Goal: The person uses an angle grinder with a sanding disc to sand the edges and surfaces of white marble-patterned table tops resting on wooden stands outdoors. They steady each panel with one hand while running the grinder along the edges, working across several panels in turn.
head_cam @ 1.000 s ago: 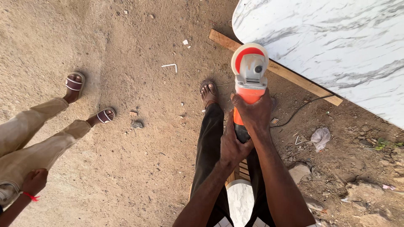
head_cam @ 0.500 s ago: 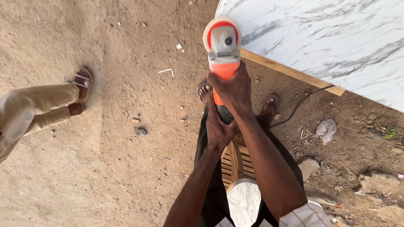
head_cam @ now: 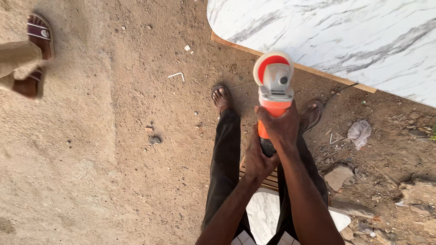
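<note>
I hold an orange and grey angle grinder (head_cam: 274, 88) out in front of me, its round disc guard pointing away. My right hand (head_cam: 282, 127) wraps the orange body. My left hand (head_cam: 257, 159) grips the dark rear end just behind it. Below the tool are my two sandalled feet and dark trousers on bare dirt. A white marble slab with grey veins (head_cam: 345, 36) lies on wooden battens just beyond the grinder head.
Another person's legs in tan trousers and maroon sandals (head_cam: 34, 50) stand at the upper left. A black cable (head_cam: 338, 93) runs under the slab. Crumpled paper (head_cam: 359, 133), stones and rubble lie at the right. A small marble piece on wooden slats (head_cam: 263, 206) sits under me.
The view has shifted; the grinder sits more to the right and lower relative to the slab edge. The other person has stepped away toward the upper left.
</note>
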